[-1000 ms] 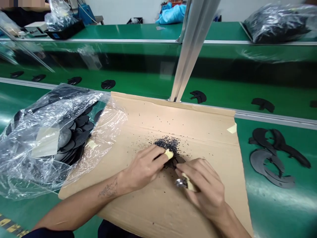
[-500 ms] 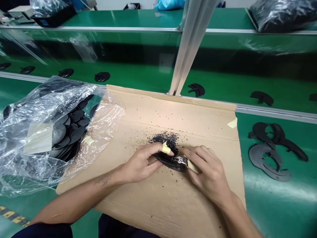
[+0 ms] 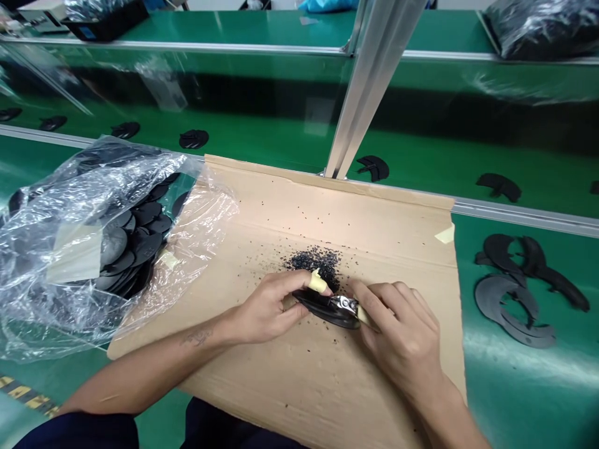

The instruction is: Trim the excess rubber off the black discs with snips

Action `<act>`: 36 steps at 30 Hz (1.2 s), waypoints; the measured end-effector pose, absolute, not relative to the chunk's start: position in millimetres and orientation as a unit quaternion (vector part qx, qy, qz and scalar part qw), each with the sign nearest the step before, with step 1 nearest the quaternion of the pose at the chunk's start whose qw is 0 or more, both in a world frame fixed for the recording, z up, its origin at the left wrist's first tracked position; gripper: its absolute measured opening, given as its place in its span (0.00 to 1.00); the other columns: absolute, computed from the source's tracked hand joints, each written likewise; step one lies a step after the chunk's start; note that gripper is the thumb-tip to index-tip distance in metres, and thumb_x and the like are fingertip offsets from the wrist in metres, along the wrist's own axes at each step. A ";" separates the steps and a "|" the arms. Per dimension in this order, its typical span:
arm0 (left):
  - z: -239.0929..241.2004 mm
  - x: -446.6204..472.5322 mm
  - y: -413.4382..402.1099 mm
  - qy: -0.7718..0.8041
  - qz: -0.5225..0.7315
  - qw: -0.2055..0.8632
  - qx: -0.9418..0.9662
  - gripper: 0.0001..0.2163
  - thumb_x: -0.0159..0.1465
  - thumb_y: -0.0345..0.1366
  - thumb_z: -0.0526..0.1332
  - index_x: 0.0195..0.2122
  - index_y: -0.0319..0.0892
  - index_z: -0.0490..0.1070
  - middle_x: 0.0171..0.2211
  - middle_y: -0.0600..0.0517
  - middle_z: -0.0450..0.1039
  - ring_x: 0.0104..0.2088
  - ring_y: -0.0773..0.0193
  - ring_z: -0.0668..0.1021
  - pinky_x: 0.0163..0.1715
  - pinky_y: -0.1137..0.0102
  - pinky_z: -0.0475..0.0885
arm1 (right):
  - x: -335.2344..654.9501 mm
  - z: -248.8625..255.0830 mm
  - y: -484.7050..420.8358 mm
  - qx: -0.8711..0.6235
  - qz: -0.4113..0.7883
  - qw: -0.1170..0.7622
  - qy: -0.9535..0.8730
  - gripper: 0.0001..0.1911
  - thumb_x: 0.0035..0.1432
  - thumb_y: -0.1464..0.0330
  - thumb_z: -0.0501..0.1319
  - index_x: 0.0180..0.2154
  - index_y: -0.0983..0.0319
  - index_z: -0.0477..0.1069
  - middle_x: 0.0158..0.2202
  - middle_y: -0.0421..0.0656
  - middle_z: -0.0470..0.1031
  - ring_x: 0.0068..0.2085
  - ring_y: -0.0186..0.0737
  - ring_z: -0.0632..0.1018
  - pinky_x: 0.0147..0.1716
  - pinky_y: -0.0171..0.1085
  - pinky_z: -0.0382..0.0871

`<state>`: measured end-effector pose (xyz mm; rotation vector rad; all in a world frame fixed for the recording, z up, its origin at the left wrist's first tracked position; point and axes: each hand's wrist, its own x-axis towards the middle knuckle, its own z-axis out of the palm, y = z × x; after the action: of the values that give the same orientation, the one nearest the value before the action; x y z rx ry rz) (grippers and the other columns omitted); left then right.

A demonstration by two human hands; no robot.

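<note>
My left hand grips a flat black plastic part held edge-on over a sheet of cardboard; its forefinger wears a yellowish finger cot. My right hand is closed on a small metal cutting tool, whose tip touches the part's edge. A heap of black trimmings lies on the cardboard just beyond both hands.
A clear plastic bag of black disc parts lies at the left, overlapping the cardboard. Several trimmed black parts lie on the green table at the right. An aluminium post rises behind the cardboard. More black parts sit on the conveyor beyond.
The black part came up from flat on the cardboard to edge-on between my hands, and the tool moved up against its edge. The view has tilted slightly downward.
</note>
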<state>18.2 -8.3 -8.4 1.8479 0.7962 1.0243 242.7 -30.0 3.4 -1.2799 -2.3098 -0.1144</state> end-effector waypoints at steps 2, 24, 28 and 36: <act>-7.6 18.4 -8.3 0.320 0.409 0.429 0.739 0.09 0.64 0.24 0.60 0.44 0.40 0.74 0.38 0.49 0.80 0.38 0.64 0.82 0.38 0.71 0.78 | 241.6 4.3 -29.5 -0.465 -0.051 0.246 -0.849 0.14 0.64 0.78 0.57 0.49 0.62 0.72 0.32 0.44 0.77 0.31 0.40 0.69 0.31 0.40 0.61; -3.0 11.9 -6.1 0.283 0.353 0.313 0.835 0.11 0.66 0.28 0.59 0.49 0.40 0.71 0.32 0.51 0.72 0.30 0.65 0.73 0.29 0.70 0.72 | 244.3 2.9 -26.4 -0.490 -0.074 0.236 -0.836 0.15 0.61 0.81 0.55 0.43 0.62 0.74 0.27 0.42 0.75 0.28 0.38 0.69 0.29 0.38 0.60; -8.3 11.6 -2.3 0.312 0.356 0.263 0.841 0.13 0.66 0.26 0.57 0.50 0.40 0.72 0.39 0.47 0.74 0.37 0.63 0.76 0.34 0.68 0.74 | 242.8 5.3 -23.4 -0.493 -0.085 0.227 -0.836 0.14 0.61 0.80 0.56 0.44 0.61 0.74 0.29 0.43 0.75 0.30 0.40 0.69 0.29 0.39 0.57; -4.3 15.8 1.0 0.280 0.410 0.330 0.803 0.12 0.69 0.33 0.59 0.52 0.38 0.73 0.37 0.46 0.75 0.38 0.61 0.76 0.38 0.67 0.74 | 240.3 8.4 -25.5 -0.419 0.201 0.395 -0.792 0.07 0.62 0.74 0.60 0.43 0.59 0.70 0.35 0.44 0.76 0.34 0.40 0.77 0.32 0.37 0.70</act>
<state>15.8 1.0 -4.3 2.1003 0.7315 1.0730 240.3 -25.5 8.4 -1.0627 -2.0093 0.5105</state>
